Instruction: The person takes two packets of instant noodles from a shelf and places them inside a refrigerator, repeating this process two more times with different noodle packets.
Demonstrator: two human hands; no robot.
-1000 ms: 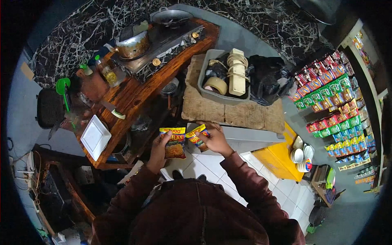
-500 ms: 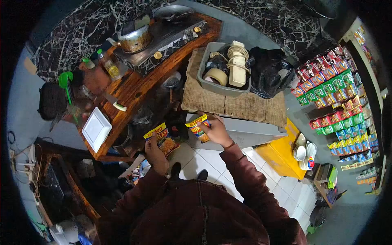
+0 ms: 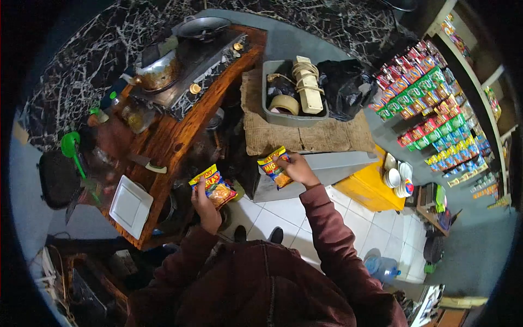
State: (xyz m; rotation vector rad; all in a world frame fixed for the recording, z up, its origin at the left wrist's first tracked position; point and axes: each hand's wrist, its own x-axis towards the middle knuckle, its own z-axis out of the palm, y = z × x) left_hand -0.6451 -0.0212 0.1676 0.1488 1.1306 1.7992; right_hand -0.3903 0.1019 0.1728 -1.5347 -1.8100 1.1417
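In my left hand is a yellow, red and green snack packet, pinched by its near edge with the thumb on top. My right hand grips a second yellow packet, with a mostly blue and orange front, by its right side. Both packets are held up in front of my body, a gap between them. The right one is just in front of the cardboard-topped grey cabinet. Its fingers are partly hidden behind the packet.
On the left, a wooden counter carries a stove with a pot, a knife and a white tray. A grey bin with a power strip sits on cardboard. Sachets hang at right; a water bottle lies on the floor.
The view has swung to the right, so the counter sits further left and a water bottle shows on the floor. Both hands still hold their packets, the right one slightly further right.
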